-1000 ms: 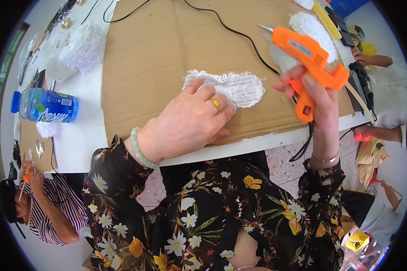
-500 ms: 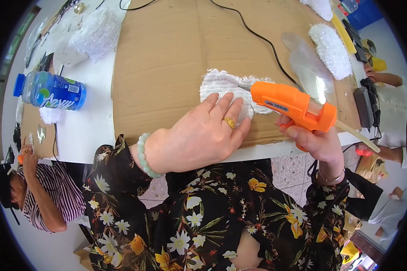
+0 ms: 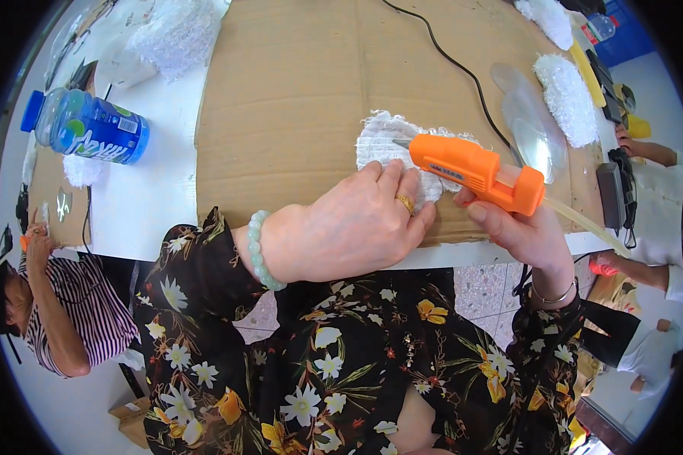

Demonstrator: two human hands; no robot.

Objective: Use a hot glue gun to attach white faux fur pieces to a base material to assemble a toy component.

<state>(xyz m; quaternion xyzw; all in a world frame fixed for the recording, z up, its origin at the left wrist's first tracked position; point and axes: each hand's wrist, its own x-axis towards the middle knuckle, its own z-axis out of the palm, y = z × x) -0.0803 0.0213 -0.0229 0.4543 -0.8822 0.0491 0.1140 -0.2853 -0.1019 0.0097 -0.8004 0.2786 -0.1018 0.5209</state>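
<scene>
Fingers: left hand (image 3: 349,220) has them close together, tips resting on the lower edge of the white frayed patch (image 3: 378,142); right hand (image 3: 525,233) has them curled round the orange glue gun (image 3: 459,163), trigger finger hard to see.
Patch: flat on the cardboard (image 3: 281,106) near its front edge, nozzle (image 3: 401,142) right over it, can't tell if touching.
Done: partway at a guess, no glue visible tbh.
Left: clear plastic shapes (image 3: 525,125) lie bare off to the right, fluffy white piece (image 3: 565,98) beside them.
Surface: white table (image 3: 159,189) under the cardboard, black cord (image 3: 463,67) across it, blue bottle (image 3: 91,129) to the left.
Room: speckled floor (image 3: 478,292), striped-shirt co-worker (image 3: 83,318) left, more people's arms (image 3: 653,155) right.
</scene>
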